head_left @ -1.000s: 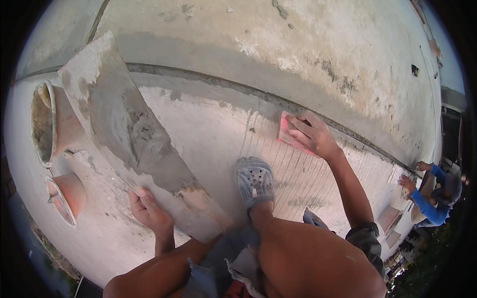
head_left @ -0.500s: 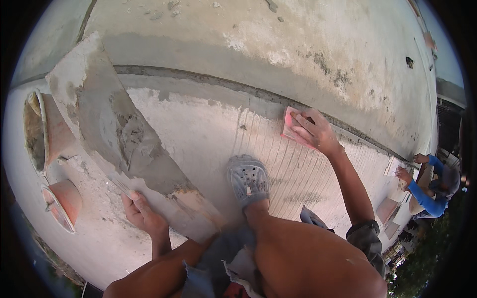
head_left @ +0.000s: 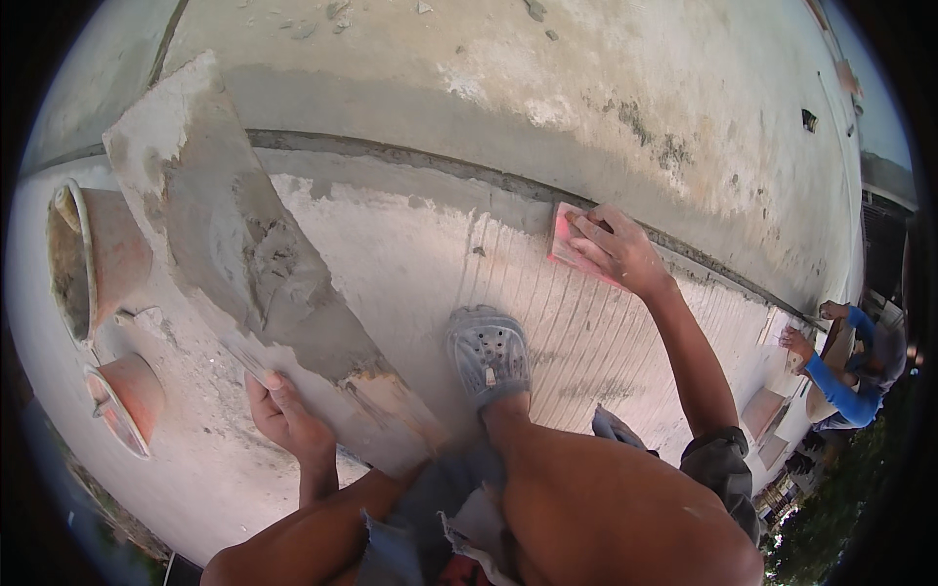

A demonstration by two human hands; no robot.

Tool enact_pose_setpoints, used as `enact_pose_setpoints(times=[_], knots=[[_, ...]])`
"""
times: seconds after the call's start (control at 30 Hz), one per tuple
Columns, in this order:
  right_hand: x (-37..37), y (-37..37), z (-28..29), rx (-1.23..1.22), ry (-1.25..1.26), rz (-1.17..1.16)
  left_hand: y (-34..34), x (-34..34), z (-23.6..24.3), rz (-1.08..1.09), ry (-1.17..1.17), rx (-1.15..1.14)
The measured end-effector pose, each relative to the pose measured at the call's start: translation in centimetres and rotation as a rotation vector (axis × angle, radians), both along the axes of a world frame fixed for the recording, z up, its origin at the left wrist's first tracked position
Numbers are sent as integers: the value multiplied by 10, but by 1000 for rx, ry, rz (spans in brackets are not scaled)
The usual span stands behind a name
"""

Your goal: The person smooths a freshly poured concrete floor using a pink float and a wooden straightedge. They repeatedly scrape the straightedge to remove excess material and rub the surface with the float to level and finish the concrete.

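My left hand (head_left: 288,420) grips the edge of a long board (head_left: 366,415) that slants up to the left from my lap. Wet grey mortar (head_left: 278,269) lies smeared and heaped on the board. In my right hand (head_left: 622,252) is a pink plastering float (head_left: 565,237), my fingers closed over its back. The float lies against the strip of wet grey mortar beside a dark groove (head_left: 469,173), at the edge of the pale grooved concrete (head_left: 547,303).
Two reddish buckets (head_left: 122,249) (head_left: 137,391) lie at the left. My foot in a grey clog (head_left: 489,352) rests on the concrete. At the far right a co-worker in blue sleeves (head_left: 835,391) works along the same groove. Loose crumbs (head_left: 535,10) lie at the top.
The float and my right hand have slid slightly left along the groove. The board's upper end has swung a little to the right in my left hand.
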State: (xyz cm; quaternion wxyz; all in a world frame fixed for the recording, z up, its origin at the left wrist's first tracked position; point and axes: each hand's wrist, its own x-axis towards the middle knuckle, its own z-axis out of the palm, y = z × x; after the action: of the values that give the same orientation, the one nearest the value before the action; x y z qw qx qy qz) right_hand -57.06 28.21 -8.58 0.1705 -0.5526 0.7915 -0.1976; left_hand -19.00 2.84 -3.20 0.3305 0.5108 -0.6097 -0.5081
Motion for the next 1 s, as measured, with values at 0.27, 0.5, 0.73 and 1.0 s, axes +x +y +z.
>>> enact_pose_setpoints(times=[0.27,0.5,0.73,1.0], knots=[[13,8,12,68,-130,150,0,4,4,18,-39,-14],[22,7,-6,9,-70,108,-2,-4,11,64,-1,-7],[-11,-1,5,-141,164,183,0,27,-2,117,3,56],[22,10,6,47,-213,94,2,0,12,181,48,2]])
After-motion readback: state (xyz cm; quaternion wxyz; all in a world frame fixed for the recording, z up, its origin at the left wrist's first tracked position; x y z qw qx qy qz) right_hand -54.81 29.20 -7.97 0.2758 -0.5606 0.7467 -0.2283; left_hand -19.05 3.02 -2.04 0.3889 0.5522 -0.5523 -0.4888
